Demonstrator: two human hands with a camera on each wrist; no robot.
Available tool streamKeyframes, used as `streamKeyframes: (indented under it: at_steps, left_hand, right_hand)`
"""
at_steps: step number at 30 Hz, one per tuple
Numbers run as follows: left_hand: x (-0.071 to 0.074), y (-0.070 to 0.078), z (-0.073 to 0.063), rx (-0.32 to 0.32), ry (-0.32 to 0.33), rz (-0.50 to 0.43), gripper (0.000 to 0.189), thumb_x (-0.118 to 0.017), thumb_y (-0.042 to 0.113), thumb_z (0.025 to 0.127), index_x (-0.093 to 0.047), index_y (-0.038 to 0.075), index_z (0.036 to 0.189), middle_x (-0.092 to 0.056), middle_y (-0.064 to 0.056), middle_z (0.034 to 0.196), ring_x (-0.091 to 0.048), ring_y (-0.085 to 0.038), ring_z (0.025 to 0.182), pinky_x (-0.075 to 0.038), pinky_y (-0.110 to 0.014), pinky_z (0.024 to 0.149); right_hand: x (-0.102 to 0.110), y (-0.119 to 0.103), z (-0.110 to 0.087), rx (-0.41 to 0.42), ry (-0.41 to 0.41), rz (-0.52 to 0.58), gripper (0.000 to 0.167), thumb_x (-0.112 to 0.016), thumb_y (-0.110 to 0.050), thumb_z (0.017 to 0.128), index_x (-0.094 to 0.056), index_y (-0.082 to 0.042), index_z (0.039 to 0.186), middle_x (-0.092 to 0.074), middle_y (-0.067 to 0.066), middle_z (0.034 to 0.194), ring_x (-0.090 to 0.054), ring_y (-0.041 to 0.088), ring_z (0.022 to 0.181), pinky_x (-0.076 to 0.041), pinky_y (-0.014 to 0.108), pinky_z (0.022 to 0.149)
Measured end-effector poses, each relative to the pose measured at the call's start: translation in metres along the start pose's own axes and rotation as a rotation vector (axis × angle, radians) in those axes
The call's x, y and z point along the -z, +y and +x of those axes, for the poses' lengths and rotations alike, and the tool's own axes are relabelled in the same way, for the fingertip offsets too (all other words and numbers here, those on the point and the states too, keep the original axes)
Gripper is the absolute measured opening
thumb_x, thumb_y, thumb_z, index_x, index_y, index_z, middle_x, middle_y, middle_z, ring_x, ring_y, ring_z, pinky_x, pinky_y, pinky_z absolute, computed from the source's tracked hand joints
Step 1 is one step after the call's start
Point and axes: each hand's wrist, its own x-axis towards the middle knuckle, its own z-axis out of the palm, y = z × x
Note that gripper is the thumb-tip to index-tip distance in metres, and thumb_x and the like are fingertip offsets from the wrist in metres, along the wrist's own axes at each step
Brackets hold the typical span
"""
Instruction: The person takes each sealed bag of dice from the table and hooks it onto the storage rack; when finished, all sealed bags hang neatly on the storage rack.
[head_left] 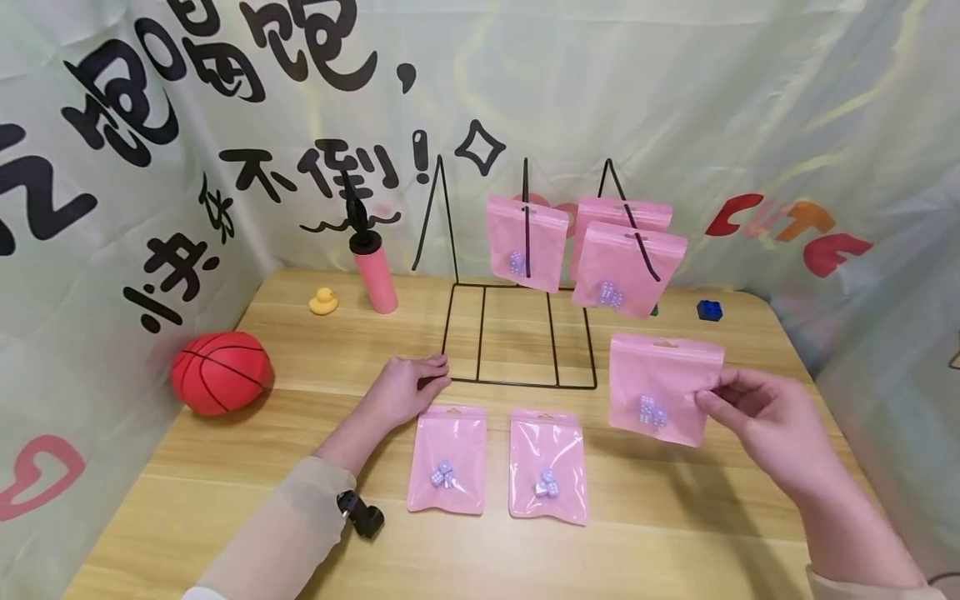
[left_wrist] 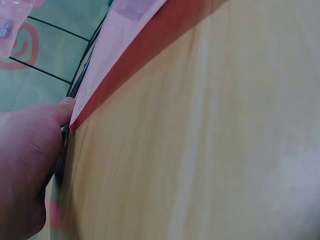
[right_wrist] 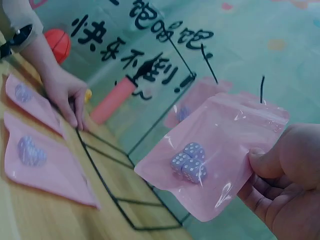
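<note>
My right hand (head_left: 780, 421) pinches the right edge of a pink zip bag (head_left: 660, 387), held up in front of the rack. Purple dice (right_wrist: 189, 162) show through its clear front in the right wrist view. My left hand (head_left: 401, 390) grips the front left corner of a black wire display rack (head_left: 517, 384) with thumb and fingers. One pink bag (head_left: 540, 242) hangs on the rack's middle hook; two more, the nearer one (head_left: 630, 262) overlapping the other, hang on the right hook. Two pink dice bags, a left one (head_left: 450, 446) and a right one (head_left: 547, 450), lie flat before the rack.
A red ball (head_left: 221, 372) sits at the table's left edge. Behind it are a yellow rubber duck (head_left: 323, 302) and a pink hand pump (head_left: 375, 279). A blue toy block (head_left: 709, 310) lies at the back right. A printed cloth (head_left: 750, 108) hangs behind the table.
</note>
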Motion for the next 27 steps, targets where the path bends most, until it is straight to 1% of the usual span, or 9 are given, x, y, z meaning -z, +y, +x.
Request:
streamKeyframes:
  at_steps: [4, 9, 16, 18, 22, 27]
  left_hand:
    - [-0.001, -0.001, 0.001, 0.000, 0.006, 0.006, 0.028, -0.076, 0.024, 0.101, -0.079, 0.005, 0.123, -0.069, -0.009, 0.135, -0.065, -0.024, 0.128, -0.049, -0.041, 0.111]
    - [-0.001, 0.000, 0.001, 0.001, 0.003, 0.007, 0.029, -0.076, 0.024, 0.102, -0.078, 0.005, 0.123, -0.069, -0.009, 0.135, -0.064, -0.024, 0.128, -0.049, -0.041, 0.111]
    - [-0.001, 0.000, 0.000, 0.004, 0.008, 0.010, 0.030, -0.077, 0.024, 0.101, -0.078, 0.005, 0.124, -0.068, -0.010, 0.136, -0.064, -0.024, 0.128, -0.049, -0.042, 0.110]
    - [-0.001, -0.001, 0.000, 0.006, 0.010, 0.013, 0.030, -0.077, 0.025, 0.101, -0.078, 0.006, 0.124, -0.068, -0.009, 0.136, -0.064, -0.024, 0.128, -0.049, -0.042, 0.110]
    - [-0.002, -0.002, 0.000, 0.009, 0.010, 0.019, 0.030, -0.077, 0.026, 0.101, -0.078, 0.006, 0.124, -0.068, -0.008, 0.136, -0.065, -0.024, 0.128, -0.049, -0.041, 0.110]
    - [-0.002, -0.001, 0.000, 0.011, 0.007, 0.012, 0.030, -0.076, 0.026, 0.102, -0.078, 0.006, 0.125, -0.068, -0.009, 0.136, -0.064, -0.024, 0.128, -0.049, -0.042, 0.111]
  right_hand:
    - [-0.009, -0.015, 0.007, 0.027, 0.006, 0.030, 0.006, -0.076, 0.003, 0.096, -0.074, 0.004, 0.101, -0.072, 0.001, 0.084, -0.061, 0.009, 0.066, -0.046, 0.025, 0.052]
    - [-0.026, -0.030, 0.018, 0.049, 0.005, 0.091, 0.007, -0.075, 0.006, 0.095, -0.074, 0.007, 0.102, -0.073, 0.002, 0.086, -0.064, 0.010, 0.070, -0.051, 0.021, 0.057]
    - [-0.046, -0.053, 0.033, 0.099, -0.025, 0.231, 0.006, -0.072, 0.009, 0.096, -0.072, 0.010, 0.101, -0.073, 0.007, 0.088, -0.067, 0.014, 0.075, -0.057, 0.019, 0.065]
    - [-0.050, -0.059, 0.037, 0.113, -0.035, 0.263, 0.005, -0.072, 0.010, 0.096, -0.072, 0.010, 0.100, -0.073, 0.008, 0.088, -0.067, 0.014, 0.075, -0.057, 0.019, 0.066]
    - [-0.058, -0.067, 0.043, 0.134, -0.050, 0.303, 0.004, -0.071, 0.012, 0.095, -0.072, 0.010, 0.099, -0.071, 0.010, 0.088, -0.066, 0.014, 0.075, -0.059, 0.019, 0.068]
    - [-0.068, -0.077, 0.048, 0.142, -0.054, 0.322, 0.005, -0.072, 0.012, 0.094, -0.073, 0.010, 0.099, -0.072, 0.008, 0.087, -0.066, 0.015, 0.074, -0.058, 0.019, 0.067]
